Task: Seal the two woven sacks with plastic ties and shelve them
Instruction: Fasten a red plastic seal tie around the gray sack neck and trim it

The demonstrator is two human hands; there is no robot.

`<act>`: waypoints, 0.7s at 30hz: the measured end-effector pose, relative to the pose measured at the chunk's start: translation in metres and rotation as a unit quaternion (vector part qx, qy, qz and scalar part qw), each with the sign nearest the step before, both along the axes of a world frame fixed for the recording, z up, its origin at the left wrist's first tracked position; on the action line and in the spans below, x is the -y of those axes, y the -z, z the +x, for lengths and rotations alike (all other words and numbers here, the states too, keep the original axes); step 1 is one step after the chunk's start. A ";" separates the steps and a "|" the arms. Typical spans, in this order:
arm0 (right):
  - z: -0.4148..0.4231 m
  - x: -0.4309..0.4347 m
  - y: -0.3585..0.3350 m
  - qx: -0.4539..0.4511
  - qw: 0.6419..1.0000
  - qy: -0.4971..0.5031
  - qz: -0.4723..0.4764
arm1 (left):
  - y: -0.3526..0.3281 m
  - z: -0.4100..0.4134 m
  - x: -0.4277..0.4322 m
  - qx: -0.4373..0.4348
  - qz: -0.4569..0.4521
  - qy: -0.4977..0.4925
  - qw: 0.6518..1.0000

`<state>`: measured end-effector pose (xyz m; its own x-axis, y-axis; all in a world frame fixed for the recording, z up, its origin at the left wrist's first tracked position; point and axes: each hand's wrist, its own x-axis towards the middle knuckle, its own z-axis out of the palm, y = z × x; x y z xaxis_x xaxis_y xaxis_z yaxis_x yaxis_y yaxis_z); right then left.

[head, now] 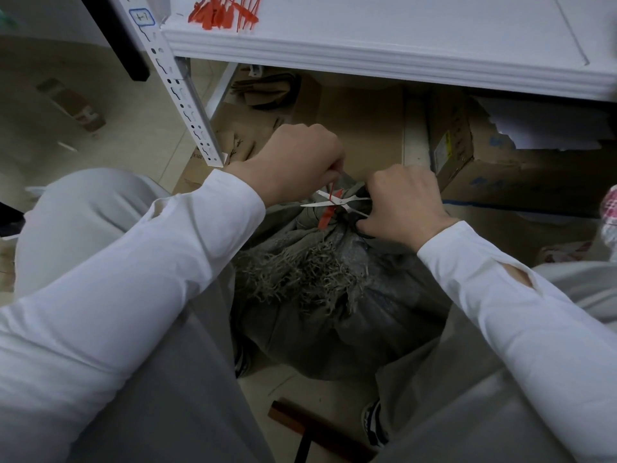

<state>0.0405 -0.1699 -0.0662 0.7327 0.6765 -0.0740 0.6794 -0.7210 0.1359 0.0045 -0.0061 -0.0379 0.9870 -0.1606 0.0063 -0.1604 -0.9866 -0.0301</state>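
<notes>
Grey woven sack point(334, 312) is standing on the floor point(100, 135) between the person's bent knees, neck bunched shut and facing up toward the shelf. Frayed edge point(300, 272) of the sack mouth is flopping down over the near side. Red tie point(325, 218) is wrapping the bunched neck, its flat tag hanging just below the cinch and its thin tail running up and left.

Left hand point(300, 158) is sitting above and left of the neck, grip closed, fingers pinching the tail of the red tie and holding it taut. Right hand point(404, 202) is sitting just right of the neck, grip curled round the handles of the scissors point(329, 199). Handles are mostly hidden under the fingers. Scissors are pointing left with blades parted, the tie's tail lying between the blades just above the neck. So the tie is sitting between the two grips, touching both the left fingers and the blades.

White shelf point(367, 55) is overhanging the sack from above. A bundle of spare red ties point(223, 11) is lying on the shelf top near its left end. Perforated upright post point(180, 95) is carrying the shelf's left corner. Cardboard box point(467, 155) is sitting under the shelf, behind and right of the right hand. White sleeves are covering both forearms.
</notes>
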 end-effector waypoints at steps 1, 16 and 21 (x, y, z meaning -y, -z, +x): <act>0.000 -0.001 0.001 0.000 1.000 0.001 0.002 | 0.000 0.000 -0.001 0.003 -0.002 0.001 1.000; 0.000 -0.004 -0.003 0.000 1.000 0.000 -0.011 | 0.005 0.004 -0.003 0.011 0.021 0.002 1.000; -0.001 -0.004 -0.004 -0.001 1.000 -0.003 -0.010 | 0.005 0.004 -0.003 0.012 0.030 -0.002 0.999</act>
<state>0.0390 -0.1657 -0.0619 0.7284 0.6793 -0.0897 0.6841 -0.7139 0.1495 0.0088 -0.0029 -0.0429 0.9874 -0.1567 0.0205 -0.1541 -0.9837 -0.0927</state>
